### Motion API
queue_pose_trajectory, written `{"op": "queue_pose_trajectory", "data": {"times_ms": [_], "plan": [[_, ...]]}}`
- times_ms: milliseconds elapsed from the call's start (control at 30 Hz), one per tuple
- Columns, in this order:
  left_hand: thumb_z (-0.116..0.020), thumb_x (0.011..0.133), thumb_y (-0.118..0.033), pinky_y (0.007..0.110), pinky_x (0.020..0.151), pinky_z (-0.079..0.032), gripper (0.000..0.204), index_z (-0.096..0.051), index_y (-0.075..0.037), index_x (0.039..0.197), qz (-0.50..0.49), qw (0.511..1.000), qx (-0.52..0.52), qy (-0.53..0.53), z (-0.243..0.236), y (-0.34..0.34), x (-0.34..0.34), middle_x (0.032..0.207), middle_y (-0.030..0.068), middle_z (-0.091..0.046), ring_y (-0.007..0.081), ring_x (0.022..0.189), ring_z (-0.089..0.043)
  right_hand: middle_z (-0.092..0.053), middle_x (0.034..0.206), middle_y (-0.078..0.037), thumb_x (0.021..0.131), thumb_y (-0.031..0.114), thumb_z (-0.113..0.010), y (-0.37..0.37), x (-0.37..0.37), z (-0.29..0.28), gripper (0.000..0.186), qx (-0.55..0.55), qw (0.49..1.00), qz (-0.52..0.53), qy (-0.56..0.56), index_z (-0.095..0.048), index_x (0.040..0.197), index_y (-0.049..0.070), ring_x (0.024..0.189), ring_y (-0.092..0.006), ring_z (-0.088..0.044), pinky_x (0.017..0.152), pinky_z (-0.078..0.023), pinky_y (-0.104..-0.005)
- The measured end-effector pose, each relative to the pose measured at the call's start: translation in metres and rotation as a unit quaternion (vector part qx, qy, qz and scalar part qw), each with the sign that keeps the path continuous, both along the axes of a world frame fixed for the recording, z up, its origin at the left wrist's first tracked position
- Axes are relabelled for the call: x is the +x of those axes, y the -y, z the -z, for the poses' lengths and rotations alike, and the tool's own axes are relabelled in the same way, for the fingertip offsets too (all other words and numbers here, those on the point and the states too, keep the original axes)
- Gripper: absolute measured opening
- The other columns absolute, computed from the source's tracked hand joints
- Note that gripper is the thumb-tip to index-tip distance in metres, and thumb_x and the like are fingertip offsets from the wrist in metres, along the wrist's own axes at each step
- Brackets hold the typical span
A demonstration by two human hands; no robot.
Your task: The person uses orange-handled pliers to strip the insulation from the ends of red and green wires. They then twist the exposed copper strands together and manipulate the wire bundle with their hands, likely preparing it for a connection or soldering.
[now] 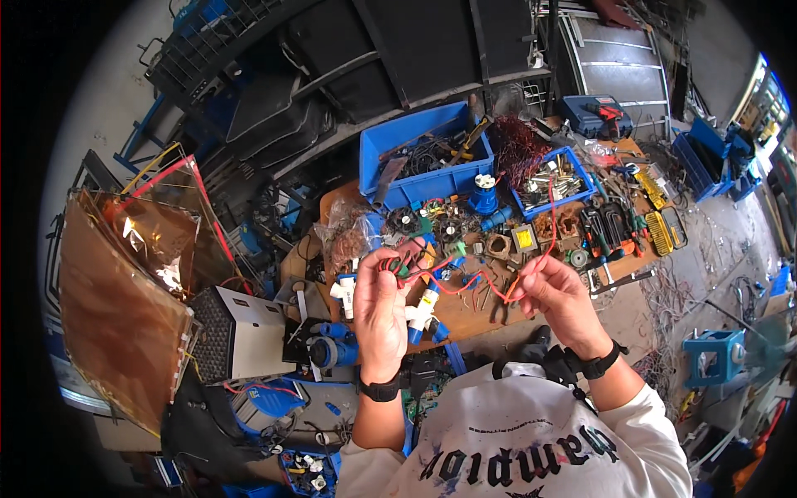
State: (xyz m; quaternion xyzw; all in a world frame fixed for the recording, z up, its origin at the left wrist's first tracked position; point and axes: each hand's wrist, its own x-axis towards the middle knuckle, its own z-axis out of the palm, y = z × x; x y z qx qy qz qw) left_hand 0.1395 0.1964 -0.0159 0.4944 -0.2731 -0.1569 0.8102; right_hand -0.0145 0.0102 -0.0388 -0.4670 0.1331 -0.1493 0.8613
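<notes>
Red wire (pixel 457 290) runs slack between my two hands, above the cluttered wooden table. My left hand (pixel 382 311) is closed around a small bundle of red wire (pixel 398 267) with a dark and green part in it; the fingers cover much of it. Between thumb and fingertips, my right hand (pixel 564 303) pinches the same wire, whose loose end rises past the fingers toward the blue tray. Just right of my left hand are white and blue pipe fittings (pixel 423 309). Pliers (pixel 499 310) lie on the table between the hands.
A large blue bin (pixel 427 183) of metal scraps stands at the table's back, beside a blue tray (pixel 554 199) of bolts. Hand tools (pixel 606 232) and a red drill (pixel 608 114) are to the right. A blue stool (pixel 714 357) stands on the wire-strewn floor.
</notes>
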Motion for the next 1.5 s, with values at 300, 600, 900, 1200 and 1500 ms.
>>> {"op": "queue_pose_trajectory", "data": {"times_ms": [300,600,900,1200,1500], "plan": [[-0.043,0.101,-0.021,0.038,0.1,-0.042,0.024,-0.05,-0.001,0.113,0.058,0.984,0.137,0.097,-0.015,-0.01,0.007,0.118,0.0193,-0.059,0.0277,0.11,-0.059,-0.065,0.088,-0.002,0.094,0.015,-0.06,0.002,-0.003,-0.017,0.012,-0.061,0.995,-0.083,-0.009,-0.057,0.103,0.006,0.068,-0.0066,-0.058,0.061,-0.046,-0.0202],[-0.052,0.098,-0.016,0.026,0.088,-0.043,0.02,-0.054,-0.002,0.112,0.183,0.935,0.252,0.172,-0.025,-0.012,0.002,0.11,0.0065,-0.063,0.012,0.098,-0.057,-0.064,0.096,-0.01,0.089,0.018,-0.066,-0.028,0.027,-0.023,0.027,-0.388,0.921,-0.015,-0.009,-0.062,0.106,-0.002,0.084,-0.0159,-0.062,0.07,-0.049,-0.0288],[-0.051,0.098,-0.027,0.036,0.084,-0.052,0.029,-0.05,-0.003,0.116,0.164,0.982,-0.076,-0.047,-0.014,-0.029,0.003,0.117,0.0132,-0.055,0.0223,0.097,-0.059,-0.062,0.078,0.0,0.097,0.018,-0.055,-0.007,0.024,-0.012,0.016,-0.151,0.986,-0.074,0.004,-0.059,0.096,0.003,0.076,-0.0065,-0.059,0.07,-0.05,-0.0232],[-0.053,0.098,-0.028,0.031,0.081,-0.051,0.033,-0.052,-0.007,0.123,-0.043,0.986,-0.105,-0.124,-0.012,-0.024,0.008,0.107,0.005,-0.062,0.0164,0.089,-0.06,-0.063,0.081,-0.002,0.092,0.013,-0.062,-0.017,0.014,-0.001,0.013,-0.299,0.952,-0.057,0.042,-0.065,0.093,0.0,0.074,-0.0082,-0.06,0.065,-0.049,-0.0257],[-0.054,0.097,-0.018,0.03,0.084,-0.051,0.033,-0.051,-0.001,0.125,-0.067,0.996,-0.047,-0.025,-0.01,-0.006,-0.012,0.113,0.01,-0.061,0.0163,0.098,-0.059,-0.065,0.088,-0.007,0.09,0.009,-0.064,-0.027,0.017,-0.007,0.016,-0.393,0.916,-0.08,-0.012,-0.062,0.102,-0.001,0.074,-0.0133,-0.063,0.066,-0.053,-0.0271]]}}
